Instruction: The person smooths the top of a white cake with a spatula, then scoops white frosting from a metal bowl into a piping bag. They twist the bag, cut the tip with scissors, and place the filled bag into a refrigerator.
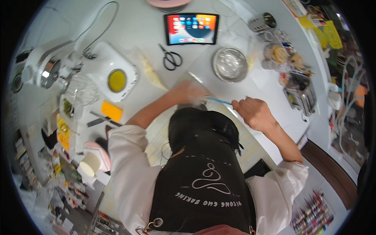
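Note:
My right hand (254, 113) is closed around the end of a thin blue tool (218, 100), held level above the front edge of the worktable. At the tool's other end, my left hand (188, 91) is blurred by motion. Something pale shows at its fingers, but I cannot tell what it is or whether the hand grips it. Beyond my left hand lies a filled piping bag (151, 72) with pale yellow contents. Black-handled scissors (171, 60) rest farther back, and a shiny metal bowl (230, 64) stands toward the right.
A tablet (192, 29) stands at the back. On the left are a white appliance (102, 63) bearing a round yellow-filled vessel (117, 80), an orange card (111, 111) and dark flat tools (98, 121). Jars (277, 54) and a metal container (299, 95) line the right side.

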A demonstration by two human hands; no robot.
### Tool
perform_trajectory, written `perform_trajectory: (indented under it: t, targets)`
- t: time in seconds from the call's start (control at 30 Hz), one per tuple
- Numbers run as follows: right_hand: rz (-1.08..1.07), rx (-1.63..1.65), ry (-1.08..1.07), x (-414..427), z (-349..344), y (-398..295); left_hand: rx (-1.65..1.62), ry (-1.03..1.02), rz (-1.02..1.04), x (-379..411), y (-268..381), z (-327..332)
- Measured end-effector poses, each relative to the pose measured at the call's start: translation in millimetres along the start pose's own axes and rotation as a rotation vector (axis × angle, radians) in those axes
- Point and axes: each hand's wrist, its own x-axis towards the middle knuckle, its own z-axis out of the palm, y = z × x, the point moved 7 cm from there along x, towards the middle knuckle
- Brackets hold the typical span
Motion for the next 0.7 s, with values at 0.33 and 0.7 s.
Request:
perform_trajectory:
  t: [0.33,0.7]
  targets:
    - [1.307,0.949,0.418,-126.1,216.1,158.6,-0.417,0.582,-0.192,-64.2,-29.9,-41.5]
    - [1.465,0.361,0.330,-122.7,272.7,346.0,-0.856,0.817,-0.405,-65.0,47.7,-77.9]
